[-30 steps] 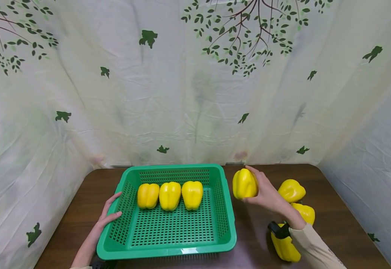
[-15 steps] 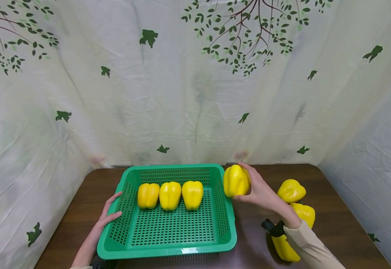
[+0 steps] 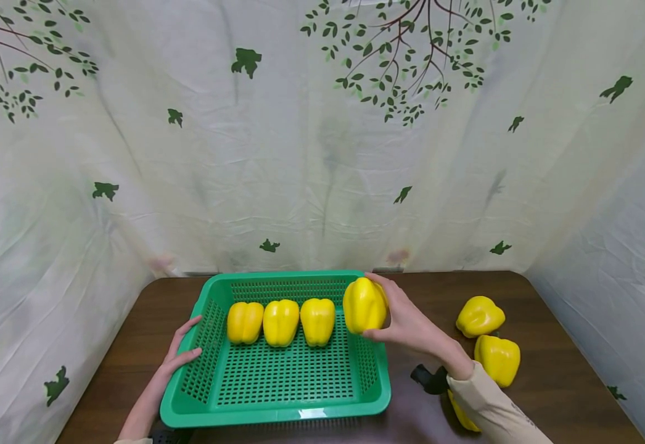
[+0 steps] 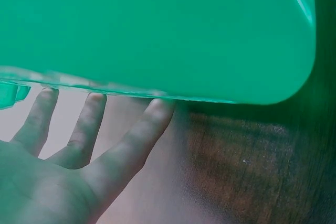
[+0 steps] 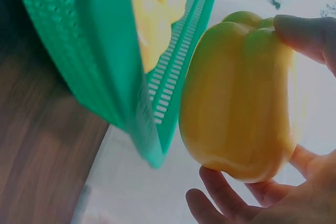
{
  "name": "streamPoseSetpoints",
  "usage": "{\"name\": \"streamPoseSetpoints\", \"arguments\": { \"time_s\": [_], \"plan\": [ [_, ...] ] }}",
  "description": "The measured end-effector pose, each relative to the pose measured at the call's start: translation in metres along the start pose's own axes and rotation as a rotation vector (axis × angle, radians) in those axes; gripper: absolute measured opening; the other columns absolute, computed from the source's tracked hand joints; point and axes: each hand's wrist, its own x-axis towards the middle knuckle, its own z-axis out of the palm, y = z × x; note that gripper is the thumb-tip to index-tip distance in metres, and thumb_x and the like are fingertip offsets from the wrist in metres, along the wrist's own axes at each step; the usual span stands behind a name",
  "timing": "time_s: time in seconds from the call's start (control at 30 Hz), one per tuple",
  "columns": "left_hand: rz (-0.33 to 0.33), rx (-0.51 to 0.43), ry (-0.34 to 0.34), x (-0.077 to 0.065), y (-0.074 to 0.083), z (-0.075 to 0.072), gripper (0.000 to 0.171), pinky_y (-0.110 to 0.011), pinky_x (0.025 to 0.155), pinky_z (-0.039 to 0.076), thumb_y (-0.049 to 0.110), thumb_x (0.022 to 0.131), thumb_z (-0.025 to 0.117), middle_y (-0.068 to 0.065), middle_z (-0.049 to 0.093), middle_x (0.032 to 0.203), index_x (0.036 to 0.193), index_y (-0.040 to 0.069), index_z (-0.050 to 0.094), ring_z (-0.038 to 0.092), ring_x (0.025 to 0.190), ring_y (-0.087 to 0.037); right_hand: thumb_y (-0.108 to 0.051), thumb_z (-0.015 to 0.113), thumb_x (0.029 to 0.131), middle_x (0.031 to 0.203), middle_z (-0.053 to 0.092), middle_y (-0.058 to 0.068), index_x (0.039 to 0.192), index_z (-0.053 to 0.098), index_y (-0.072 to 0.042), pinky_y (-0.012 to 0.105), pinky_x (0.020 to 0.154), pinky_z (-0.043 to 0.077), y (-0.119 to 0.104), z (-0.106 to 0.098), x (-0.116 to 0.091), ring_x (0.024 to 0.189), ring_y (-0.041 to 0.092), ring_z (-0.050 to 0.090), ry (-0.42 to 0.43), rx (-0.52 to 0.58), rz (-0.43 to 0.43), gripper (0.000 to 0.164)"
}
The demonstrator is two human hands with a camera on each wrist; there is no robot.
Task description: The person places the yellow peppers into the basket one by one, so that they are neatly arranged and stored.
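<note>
My right hand (image 3: pixel 408 317) grips a yellow bell pepper (image 3: pixel 364 306) between thumb and fingers, over the right side of a green plastic basket (image 3: pixel 300 414). In the right wrist view, the held pepper (image 5: pixel 239 98) hangs beside the basket's rim (image 5: pixel 105 51), with the thumb at one end and fingertips at the other. Inside the basket, three yellow bell peppers (image 3: pixel 280 324) lie in a row toward the back. My left hand (image 3: pixel 175 351) touches the basket's left rim; in the left wrist view its straight fingers (image 4: pixel 131 145) meet the rim's edge (image 4: pixel 210 77).
On the brown table (image 3: pixel 422 419), two yellow peppers (image 3: pixel 480 316) lie at the right, and another pepper (image 3: pixel 463 412) is partly hidden under the right forearm. A black strap-like device (image 3: pixel 430 378) sits at the right wrist. A leaf-patterned white curtain (image 3: pixel 322 154) hangs behind and at both sides.
My right hand has carried the pepper leftward from beside the basket to over its right side. The left hand, the basket and the peppers in it stay in place.
</note>
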Motion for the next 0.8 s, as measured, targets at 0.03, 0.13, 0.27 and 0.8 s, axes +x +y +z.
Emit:
{"name": "streamPoseSetpoints", "arguments": {
  "time_s": [0.03,0.13,0.27,0.8],
  "plan": [
    [0.006,-0.001,-0.003,0.000,0.000,0.000,0.065,-0.022,0.083,0.046,-0.013,0.091,0.035,0.012,0.037,0.134,0.147,0.021,0.034,0.048,0.115,-0.001,-0.025,0.079,0.076,0.142,0.034,0.013,0.149,0.023,-0.010,0.050,0.091,0.041,-0.002,0.002,0.001,0.117,0.030,0.040,-0.008,0.004,0.002,0.093],
    [0.026,-0.007,-0.011,0.000,-0.001,-0.001,0.067,-0.021,0.084,0.045,-0.014,0.090,0.034,0.012,0.039,0.134,0.147,0.021,0.035,0.047,0.115,-0.001,-0.025,0.079,0.075,0.143,0.033,0.012,0.149,0.023,-0.013,0.050,0.094,0.039,-0.007,0.007,0.004,0.120,0.029,0.038,-0.029,0.016,0.005,0.093],
    [0.038,-0.017,-0.022,0.000,-0.001,-0.001,0.067,-0.020,0.085,0.045,-0.015,0.090,0.033,0.012,0.040,0.135,0.147,0.021,0.034,0.048,0.116,-0.002,-0.024,0.079,0.075,0.144,0.033,0.009,0.149,0.024,-0.015,0.049,0.096,0.038,-0.012,0.014,0.008,0.122,0.027,0.036,-0.047,0.029,-0.003,0.093],
    [0.016,0.012,-0.004,0.000,0.000,0.000,0.065,-0.020,0.084,0.045,-0.012,0.091,0.035,0.011,0.036,0.134,0.147,0.020,0.033,0.048,0.114,-0.001,-0.023,0.078,0.076,0.137,0.036,0.004,0.150,0.025,-0.017,0.037,0.089,0.044,-0.031,0.041,0.020,0.109,0.015,0.043,-0.117,0.057,-0.027,0.091]
  ]
}}
